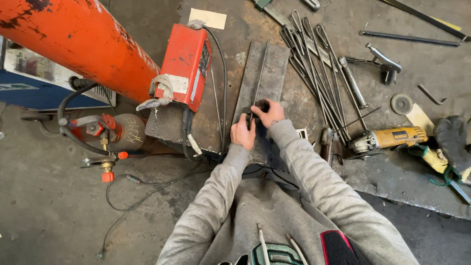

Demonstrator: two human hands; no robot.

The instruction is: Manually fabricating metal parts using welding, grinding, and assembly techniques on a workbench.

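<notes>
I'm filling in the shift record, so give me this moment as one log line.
left hand: grips near end of steel rod | right hand: pinches small dark piece against rod | support: steel plate on workbench | nearby: red welder box, yellow angle grinder

Colours seen at the bench
A red welder box (185, 66), an orange cylinder (83, 39), a yellow grinder (390, 138) and grey sleeves (314, 167) are shown.

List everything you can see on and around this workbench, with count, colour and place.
Steel plate: one, grey, bench centre.
Thin rod: one, dark, lying along the plate.
Welder box: one, red, left bench edge.
Bent rods: a bundle, dark, right of the plate.
Angle grinder: one, yellow, right.
Work glove: one, dark, far right.
Gas cylinder: one, orange, upper left.
Left hand: on the rod's near end.
Right hand: beside it, gripping a small dark piece.
</notes>
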